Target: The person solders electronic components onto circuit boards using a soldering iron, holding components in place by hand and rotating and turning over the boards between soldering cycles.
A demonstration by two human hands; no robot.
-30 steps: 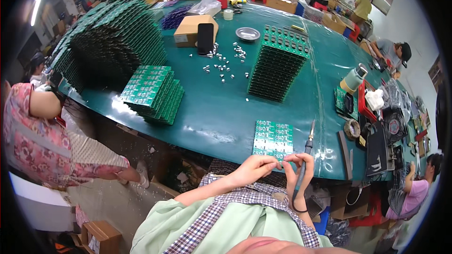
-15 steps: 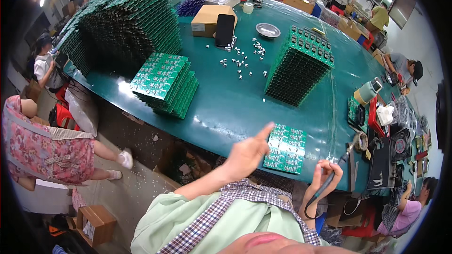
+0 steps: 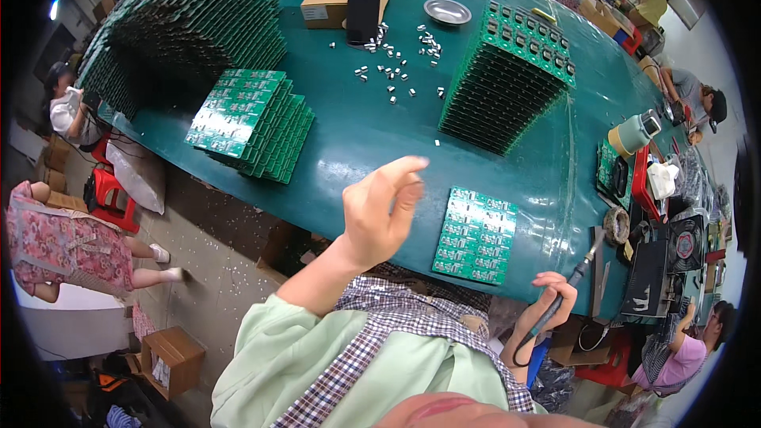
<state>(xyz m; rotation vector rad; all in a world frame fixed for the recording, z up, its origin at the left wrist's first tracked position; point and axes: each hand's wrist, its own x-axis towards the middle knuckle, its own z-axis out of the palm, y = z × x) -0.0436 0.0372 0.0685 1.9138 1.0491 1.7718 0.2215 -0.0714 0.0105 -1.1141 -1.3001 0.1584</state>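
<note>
My right hand (image 3: pixel 552 295) grips the handle of a soldering iron (image 3: pixel 575 278). The iron's metal tip points up and away, and its dark cable loops down past my wrist. My left hand (image 3: pixel 379 212) is raised over the near table edge, its index finger stretched and its thumb apart, with nothing visible between them. A green circuit board panel (image 3: pixel 477 234) lies flat on the table between my two hands. Small silver metal parts (image 3: pixel 390 73) are scattered farther off, with one lone piece (image 3: pixel 437 143) closer to the panel.
A tall stack of populated boards (image 3: pixel 507 83) stands beyond the panel. To the left are a smaller stack (image 3: pixel 246 123) and a huge one (image 3: pixel 190 28). A phone (image 3: pixel 363 14) leans on a carton (image 3: pixel 326 0) near a metal dish (image 3: pixel 447 12). Right: solder coil (image 3: pixel 617 224), bottle (image 3: pixel 634 133), fan (image 3: pixel 686 244).
My left hand has moved away from the panel, leftward and up, its pointing finger leaving the panel's corner. My right hand still holds the soldering iron. The whole view has shifted slightly.
</note>
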